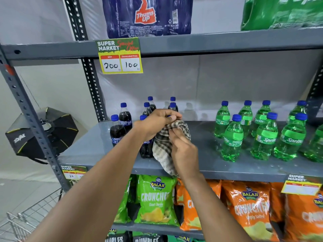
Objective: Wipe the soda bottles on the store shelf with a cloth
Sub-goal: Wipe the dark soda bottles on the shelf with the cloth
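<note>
Several dark cola bottles with blue caps [125,118] stand at the left of the grey middle shelf [206,163]. My left hand [157,122] grips the top of one front cola bottle, whose blue cap barely shows under my fingers. My right hand [183,151] presses a brown checked cloth [167,145] against that bottle's body, which the cloth hides. Another dark bottle [146,147] stands just left of the cloth. Several green Sprite bottles [232,137] stand at the right of the same shelf.
The shelf above holds wrapped Thums Up [146,16] and Sprite [283,13] packs, with a price tag [120,55] on its edge. Chip bags [155,199] fill the lower shelf. A softbox light [42,133] and a wire cart [26,217] are at the left.
</note>
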Demonstrator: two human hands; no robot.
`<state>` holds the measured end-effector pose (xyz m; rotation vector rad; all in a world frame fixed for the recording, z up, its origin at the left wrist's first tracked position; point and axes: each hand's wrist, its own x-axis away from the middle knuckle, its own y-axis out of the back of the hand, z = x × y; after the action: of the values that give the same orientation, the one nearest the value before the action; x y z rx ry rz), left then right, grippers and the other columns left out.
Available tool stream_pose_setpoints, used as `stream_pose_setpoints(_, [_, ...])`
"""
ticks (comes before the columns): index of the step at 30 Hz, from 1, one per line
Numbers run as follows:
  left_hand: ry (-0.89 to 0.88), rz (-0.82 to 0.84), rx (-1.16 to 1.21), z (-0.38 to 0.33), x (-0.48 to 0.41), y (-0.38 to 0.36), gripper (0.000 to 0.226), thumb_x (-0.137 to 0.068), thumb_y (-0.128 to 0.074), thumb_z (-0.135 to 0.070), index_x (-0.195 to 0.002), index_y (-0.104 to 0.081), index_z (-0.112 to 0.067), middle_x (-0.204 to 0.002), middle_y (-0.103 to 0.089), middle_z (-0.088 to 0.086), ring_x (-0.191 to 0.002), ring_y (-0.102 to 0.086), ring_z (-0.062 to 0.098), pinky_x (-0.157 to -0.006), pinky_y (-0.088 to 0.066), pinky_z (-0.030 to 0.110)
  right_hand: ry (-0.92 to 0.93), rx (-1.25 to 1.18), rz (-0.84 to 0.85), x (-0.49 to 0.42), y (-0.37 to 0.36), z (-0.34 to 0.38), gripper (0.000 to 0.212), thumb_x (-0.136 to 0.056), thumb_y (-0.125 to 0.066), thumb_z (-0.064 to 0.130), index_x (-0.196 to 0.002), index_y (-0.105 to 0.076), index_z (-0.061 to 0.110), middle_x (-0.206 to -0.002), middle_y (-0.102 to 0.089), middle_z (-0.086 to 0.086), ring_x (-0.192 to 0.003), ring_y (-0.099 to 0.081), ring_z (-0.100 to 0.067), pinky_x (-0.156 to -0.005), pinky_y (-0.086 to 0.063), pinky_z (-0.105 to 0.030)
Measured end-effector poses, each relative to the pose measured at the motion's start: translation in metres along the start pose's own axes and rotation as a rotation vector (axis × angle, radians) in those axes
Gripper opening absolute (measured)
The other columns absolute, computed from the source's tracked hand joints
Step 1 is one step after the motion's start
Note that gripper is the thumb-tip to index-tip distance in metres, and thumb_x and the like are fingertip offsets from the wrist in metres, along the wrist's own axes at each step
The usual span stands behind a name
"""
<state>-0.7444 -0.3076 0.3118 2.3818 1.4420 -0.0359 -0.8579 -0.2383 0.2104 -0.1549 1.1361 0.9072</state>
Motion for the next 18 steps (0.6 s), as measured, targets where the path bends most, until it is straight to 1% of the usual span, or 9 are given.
stream_pose_setpoints(3, [0.004,0.019,-0.024,-0.002,-0.001,0.001,0.026,-0.101,-0.050,-0.005,-0.114,-0.072,-0.011,-0.114,-0.074,-0.002,-0.106,-0.067,0.004,-0.086,-0.052,0.014,-0.058,-0.019,-0.018,0.009,-0.007,-0.003,0.047,-0.084,-0.061,-0.015,-0.126,-0.062,0.005,-0.135,-0.056,-0.014,-0.128,-0.050,-0.023,-0.110,-0.032,-0.024])
stream_pose_setpoints(5, [0.004,0.031,-0.064,-0.004,-0.001,0.003,0.026,-0.102,-0.050,-0.005,-0.118,-0.069,-0.009,-0.114,-0.072,-0.003,-0.106,-0.065,0.000,-0.081,-0.051,0.010,-0.146,-0.022,-0.026,0.027,-0.010,-0.007,0.044,-0.087,-0.064,-0.008,-0.129,-0.059,0.002,-0.136,-0.054,-0.017,-0.128,-0.050,-0.025,-0.108,-0.038,-0.031])
stream_pose_setpoints(7, [-0.001,0.054,-0.087,-0.004,0.000,0.005,0.026,-0.102,-0.049,-0.004,-0.121,-0.067,-0.008,-0.116,-0.070,-0.003,-0.106,-0.064,-0.003,-0.087,-0.050,0.009,-0.226,0.050,-0.022,0.045,-0.014,-0.007,0.039,-0.086,-0.070,-0.002,-0.124,-0.062,-0.002,-0.131,-0.057,-0.021,-0.122,-0.055,-0.029,-0.102,-0.044,-0.039])
stream_pose_setpoints(9, [-0.014,0.070,-0.098,-0.004,0.001,0.005,0.027,-0.102,-0.050,-0.005,-0.122,-0.067,-0.007,-0.120,-0.070,-0.001,-0.110,-0.063,0.000,-0.099,-0.047,0.016,-0.243,0.085,-0.039,0.048,-0.016,-0.006,0.035,-0.082,-0.074,-0.002,-0.117,-0.066,-0.004,-0.123,-0.062,-0.021,-0.114,-0.061,-0.031,-0.103,-0.040,-0.030])
stream_pose_setpoints(11, [-0.006,0.082,-0.091,-0.003,0.002,0.005,0.026,-0.102,-0.050,-0.005,-0.120,-0.068,-0.010,-0.122,-0.070,0.000,-0.114,-0.063,0.004,-0.107,-0.045,0.025,-0.225,0.072,-0.085,0.035,-0.014,0.002,0.033,-0.084,-0.072,-0.001,-0.117,-0.067,-0.002,-0.122,-0.064,-0.018,-0.114,-0.061,-0.025,-0.105,-0.035,-0.018])
stream_pose_setpoints(12, [-0.002,0.081,-0.083,-0.003,0.001,0.006,0.025,-0.101,-0.051,-0.006,-0.117,-0.070,-0.012,-0.121,-0.071,0.001,-0.115,-0.063,0.007,-0.109,-0.045,0.030,-0.203,0.070,-0.108,0.027,-0.012,0.007,0.032,-0.086,-0.071,0.000,-0.118,-0.067,0.000,-0.123,-0.064,-0.016,-0.115,-0.060,-0.021,-0.105,-0.035,-0.017])
stream_pose_setpoints(15, [0.006,0.076,-0.053,-0.003,0.000,0.007,0.024,-0.101,-0.053,-0.009,-0.108,-0.074,-0.018,-0.121,-0.071,0.005,-0.119,-0.063,0.018,-0.110,-0.046,0.040,-0.127,0.119,-0.138,0.003,-0.011,0.019,0.032,-0.081,-0.073,-0.004,-0.112,-0.072,0.005,-0.121,-0.066,-0.011,-0.114,-0.061,-0.019,-0.103,-0.041,-0.023])
stream_pose_setpoints(17, [0.009,0.073,-0.039,-0.003,-0.001,0.007,0.024,-0.101,-0.053,-0.009,-0.106,-0.075,-0.019,-0.121,-0.071,0.007,-0.120,-0.063,0.020,-0.110,-0.046,0.041,-0.109,0.135,-0.127,0.000,-0.011,0.022,0.034,-0.080,-0.071,-0.008,-0.111,-0.072,0.006,-0.122,-0.066,-0.012,-0.115,-0.061,-0.020,-0.102,-0.042,-0.025])
stream_pose_setpoints(18, [0.010,0.074,-0.031,-0.003,-0.001,0.007,0.024,-0.100,-0.054,-0.009,-0.106,-0.075,-0.019,-0.120,-0.072,0.006,-0.118,-0.064,0.019,-0.110,-0.046,0.041,-0.109,0.128,-0.115,0.004,-0.012,0.021,0.037,-0.080,-0.069,-0.011,-0.113,-0.071,0.006,-0.124,-0.064,-0.013,-0.117,-0.059,-0.021,-0.105,-0.039,-0.025])
